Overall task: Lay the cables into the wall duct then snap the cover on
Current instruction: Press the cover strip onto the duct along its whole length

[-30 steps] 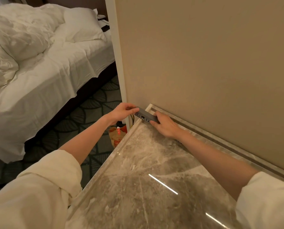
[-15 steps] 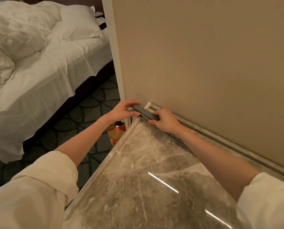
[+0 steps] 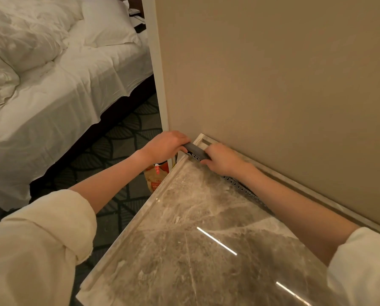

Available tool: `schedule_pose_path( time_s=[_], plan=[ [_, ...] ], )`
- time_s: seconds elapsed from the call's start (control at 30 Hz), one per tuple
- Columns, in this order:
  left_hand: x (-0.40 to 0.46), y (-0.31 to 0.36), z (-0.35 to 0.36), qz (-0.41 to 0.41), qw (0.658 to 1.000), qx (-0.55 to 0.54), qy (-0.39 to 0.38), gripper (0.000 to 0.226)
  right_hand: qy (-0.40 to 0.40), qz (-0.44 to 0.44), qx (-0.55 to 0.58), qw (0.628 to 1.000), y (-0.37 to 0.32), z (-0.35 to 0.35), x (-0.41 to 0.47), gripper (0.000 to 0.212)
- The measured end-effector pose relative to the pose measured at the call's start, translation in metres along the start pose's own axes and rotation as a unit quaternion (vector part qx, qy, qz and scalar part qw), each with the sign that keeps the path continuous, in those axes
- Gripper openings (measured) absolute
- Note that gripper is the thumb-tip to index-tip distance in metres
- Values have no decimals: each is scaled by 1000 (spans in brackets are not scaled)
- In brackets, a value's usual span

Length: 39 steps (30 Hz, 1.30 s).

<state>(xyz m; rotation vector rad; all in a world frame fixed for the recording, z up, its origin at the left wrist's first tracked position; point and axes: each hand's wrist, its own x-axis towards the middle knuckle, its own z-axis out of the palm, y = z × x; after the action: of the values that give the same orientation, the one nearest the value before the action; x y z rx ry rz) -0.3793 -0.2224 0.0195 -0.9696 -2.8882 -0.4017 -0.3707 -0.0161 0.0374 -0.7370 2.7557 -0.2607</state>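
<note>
A grey slotted cable duct lies on the marble top along the foot of the wall, mostly hidden under my right forearm. Its grey cover sits at the duct's far end by the corner. My left hand pinches the cover's end from the left. My right hand grips the cover from the right, fingers curled over it. No cable shows.
The beige wall rises right behind the duct. The marble counter ends at its left edge, with a paper bag on the carpet below. A bed with white sheets fills the left.
The cover has tipped from showing its slotted side to lying flatter over the duct's end. Both hands closed in on it and shifted slightly toward the corner.
</note>
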Motion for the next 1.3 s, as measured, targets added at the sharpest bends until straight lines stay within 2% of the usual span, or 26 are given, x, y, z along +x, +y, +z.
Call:
schedule_pose_path(
  time_s=[0.13,0.33,0.43,0.5,0.57,0.6,0.63,0.67,0.73,0.8,0.87,0.93,0.97,1.03,1.07,1.13,1.27,1.3],
  plan=[
    [-11,2,12,28,997,34,63,30,87,-30,-169,981,-10,28,-9,20],
    [-19,-13,11,87,987,135,5,56,138,16,-327,935,-15,45,-23,43],
    [-14,-15,10,130,973,191,27,48,157,26,-352,922,-20,51,-28,53],
    [-11,-14,9,153,964,211,48,46,164,31,-349,922,-23,48,-28,52],
    [-8,-14,8,186,954,228,61,44,166,43,-286,943,-25,41,-24,37],
    [-7,-17,8,206,946,243,61,43,149,55,-199,967,-26,37,-21,27],
    [-5,-19,6,222,937,262,58,42,144,74,-85,983,-24,33,-14,28],
    [-3,-20,4,231,930,282,55,41,139,99,24,985,-23,27,-6,34],
    [3,-21,1,243,919,306,59,39,80,153,163,971,-21,12,14,39],
    [6,-22,-2,243,913,320,71,38,24,189,220,957,-21,3,29,33],
    [9,-21,-6,236,912,327,77,36,10,231,221,947,-24,0,35,30],
    [11,-15,-12,218,927,302,49,33,42,257,167,951,-28,5,35,30],
    [11,-10,-14,195,948,252,16,30,60,256,137,955,-31,9,32,30],
    [14,0,-24,77,991,84,-70,26,78,242,99,962,-34,17,28,30],
    [18,3,-30,5,994,5,-109,30,81,234,88,965,-37,19,25,29],
    [30,5,-36,-74,981,-71,-163,35,86,225,82,967,-43,20,22,28],
    [46,6,-26,-159,946,-142,-242,48,91,220,85,968,-52,15,18,28],
    [47,6,-20,-172,943,-141,-249,45,93,219,88,967,-52,15,16,28]
  ],
)
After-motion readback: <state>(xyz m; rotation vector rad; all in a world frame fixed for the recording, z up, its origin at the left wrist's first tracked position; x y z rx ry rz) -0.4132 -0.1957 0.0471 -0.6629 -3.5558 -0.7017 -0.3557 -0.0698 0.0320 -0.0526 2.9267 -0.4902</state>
